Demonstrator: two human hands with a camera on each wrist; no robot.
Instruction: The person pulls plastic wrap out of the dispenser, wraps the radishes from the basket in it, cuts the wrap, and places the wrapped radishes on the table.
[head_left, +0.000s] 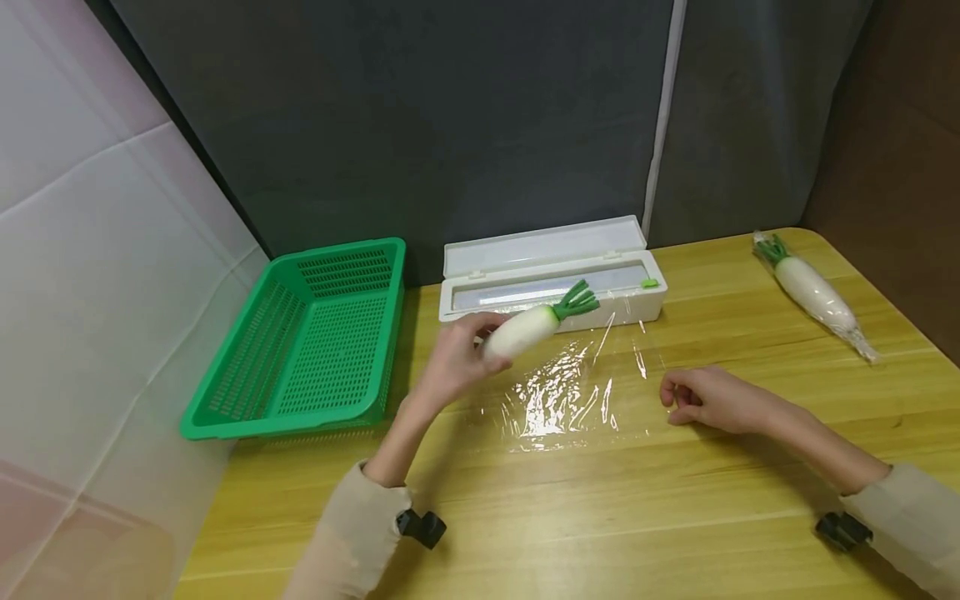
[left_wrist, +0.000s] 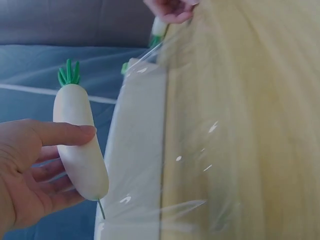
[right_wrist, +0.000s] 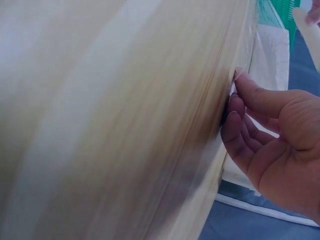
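Note:
A white radish (head_left: 525, 329) with short green stalks is gripped in my left hand (head_left: 462, 354), above the front of the white cling film box. In the left wrist view, the thumb lies across the white radish (left_wrist: 80, 135) and the fingers are behind it. A sheet of clear cling film (head_left: 558, 400) stretches from the box (head_left: 551, 279) over the wooden table. My right hand (head_left: 708, 400) pinches the film's near right corner. The right wrist view shows the thumb (right_wrist: 257, 92) and index finger together on the thin clear edge.
A green plastic basket (head_left: 393, 333) stands at the left, beside the box. The box's lid (head_left: 543, 242) is raised, and a small green slider (head_left: 649, 283) sits at its right end. Another white radish (head_left: 817, 292), wrapped in film, lies at the table's far right.

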